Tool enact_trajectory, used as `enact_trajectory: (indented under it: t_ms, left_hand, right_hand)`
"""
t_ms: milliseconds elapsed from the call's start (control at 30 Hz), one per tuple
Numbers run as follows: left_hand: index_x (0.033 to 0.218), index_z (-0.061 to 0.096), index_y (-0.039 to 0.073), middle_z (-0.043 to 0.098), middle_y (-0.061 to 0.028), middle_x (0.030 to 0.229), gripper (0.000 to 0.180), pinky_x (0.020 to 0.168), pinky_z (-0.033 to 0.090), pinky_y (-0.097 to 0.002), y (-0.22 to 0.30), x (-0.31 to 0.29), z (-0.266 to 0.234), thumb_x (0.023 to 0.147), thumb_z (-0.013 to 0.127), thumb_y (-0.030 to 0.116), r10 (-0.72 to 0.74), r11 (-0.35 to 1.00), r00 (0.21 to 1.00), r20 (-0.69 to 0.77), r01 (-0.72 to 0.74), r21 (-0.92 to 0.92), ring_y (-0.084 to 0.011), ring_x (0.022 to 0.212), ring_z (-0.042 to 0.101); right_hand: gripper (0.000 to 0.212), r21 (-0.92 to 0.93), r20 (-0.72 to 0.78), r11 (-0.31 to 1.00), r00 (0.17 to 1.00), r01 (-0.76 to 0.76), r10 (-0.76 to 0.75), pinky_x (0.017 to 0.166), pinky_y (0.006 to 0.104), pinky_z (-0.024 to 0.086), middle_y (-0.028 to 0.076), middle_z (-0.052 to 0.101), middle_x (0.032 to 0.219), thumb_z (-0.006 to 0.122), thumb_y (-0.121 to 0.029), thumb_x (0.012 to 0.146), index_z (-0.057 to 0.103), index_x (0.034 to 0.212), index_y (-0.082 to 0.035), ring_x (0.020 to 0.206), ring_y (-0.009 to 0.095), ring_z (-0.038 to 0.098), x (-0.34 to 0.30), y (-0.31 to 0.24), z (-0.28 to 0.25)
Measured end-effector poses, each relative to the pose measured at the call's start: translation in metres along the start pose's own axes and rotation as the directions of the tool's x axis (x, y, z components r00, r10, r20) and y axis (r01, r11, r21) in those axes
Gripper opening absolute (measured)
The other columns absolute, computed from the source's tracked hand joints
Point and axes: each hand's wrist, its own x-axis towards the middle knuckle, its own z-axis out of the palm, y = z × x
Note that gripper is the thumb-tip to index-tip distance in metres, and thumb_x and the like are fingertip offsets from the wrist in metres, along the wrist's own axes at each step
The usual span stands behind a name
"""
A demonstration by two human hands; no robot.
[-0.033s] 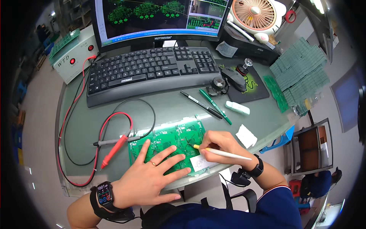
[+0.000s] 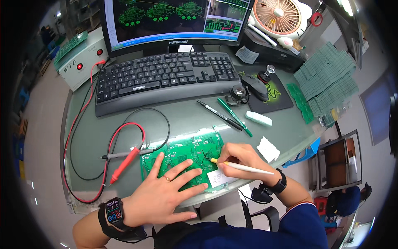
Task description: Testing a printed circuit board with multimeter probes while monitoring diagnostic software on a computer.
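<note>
A green circuit board panel [image 2: 178, 155] lies at the table's front edge. My left hand [image 2: 170, 189] rests on its near left part, palm down with fingers spread, holding nothing. My right hand [image 2: 242, 159] pinches a slim white pen-shaped tool [image 2: 251, 168] with a yellow collar. Its thin dark tip meets or hovers just over the panel's right section; contact cannot be made out. A white label [image 2: 217, 178] with handwriting covers the panel's lower right corner. The board under my left palm is hidden.
Left of the panel lie red [image 2: 125, 165] and grey [image 2: 127, 154] test probes with looping leads. Beyond are a black keyboard [image 2: 166, 85], two markers [image 2: 219, 115], a white bottle [image 2: 258, 118] and a mouse [image 2: 255, 87]. Crumpled paper [image 2: 268, 149] sits near my right hand; stacked boards [image 2: 327, 79] stand right.
</note>
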Motion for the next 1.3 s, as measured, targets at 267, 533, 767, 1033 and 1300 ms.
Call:
enact_trajectory:
  t_ms: [267, 533, 767, 1033, 1300]
  left_hand:
    - [0.138, 0.052, 0.029, 0.041, -0.0082, 0.146, 0.063, 0.108, 0.009, -0.0724, 0.001, -0.002, -0.004, 0.086, 0.054, 0.065, -0.012, 1.0, 1.0, 0.026, 0.012, -0.009, -0.0303, 0.142, 0.029]
    - [0.138, 0.052, 0.029, 0.043, -0.0084, 0.145, 0.064, 0.108, 0.01, -0.072, 0.001, -0.001, -0.002, 0.085, 0.055, 0.066, -0.006, 0.999, 1.0, 0.007, 0.006, -0.036, -0.0306, 0.141, 0.031]
    - [0.137, 0.053, 0.027, 0.043, -0.0093, 0.144, 0.064, 0.109, 0.01, -0.0721, 0.001, -0.001, 0.0, 0.085, 0.056, 0.065, 0.003, 1.0, 1.0, -0.005, -0.003, -0.024, -0.0328, 0.141, 0.031]
    - [0.136, 0.053, 0.027, 0.042, -0.0142, 0.139, 0.064, 0.109, 0.008, -0.0724, 0.002, -0.003, 0.003, 0.085, 0.055, 0.065, 0.003, 1.0, 1.0, -0.019, -0.003, -0.017, -0.0344, 0.142, 0.027]
    - [0.134, 0.055, 0.029, 0.041, -0.0149, 0.139, 0.06, 0.109, 0.008, -0.0723, 0.002, -0.004, 0.001, 0.085, 0.056, 0.063, 0.022, 0.998, 1.0, -0.013, -0.022, -0.055, -0.0346, 0.142, 0.026]
  right_hand:
    - [0.012, 0.032, -0.041, 0.999, 0.999, -0.003, 0.004, 0.054, 0.0289, 0.044, 0.008, 0.06, 0.073, 0.067, -0.008, 0.084, 0.057, 0.087, -0.003, 0.06, 0.017, 0.057, 0.003, 0.001, 0.001]
    - [0.013, 0.053, -0.058, 0.998, 0.998, -0.017, 0.02, 0.052, 0.0287, 0.042, 0.007, 0.059, 0.073, 0.067, -0.007, 0.082, 0.055, 0.083, -0.003, 0.06, 0.017, 0.055, 0.005, -0.002, 0.002]
    - [0.017, 0.114, -0.083, 0.985, 0.987, -0.128, 0.138, 0.058, 0.029, 0.047, 0.008, 0.065, 0.08, 0.069, -0.01, 0.085, 0.056, 0.094, -0.004, 0.066, 0.018, 0.061, -0.01, -0.003, -0.002]
    - [0.038, -0.396, 0.039, 0.892, 0.975, 0.216, -0.219, 0.084, 0.0378, 0.052, 0.005, 0.066, 0.117, 0.075, -0.014, 0.077, 0.06, 0.112, -0.009, 0.099, 0.026, 0.064, -0.032, -0.032, -0.001]
    - [0.031, -0.519, 0.096, 0.79, 0.941, 0.327, -0.326, 0.076, 0.0334, 0.05, 0.003, 0.065, 0.116, 0.07, -0.001, 0.069, 0.06, 0.097, -0.009, 0.094, 0.022, 0.061, -0.015, -0.041, 0.004]
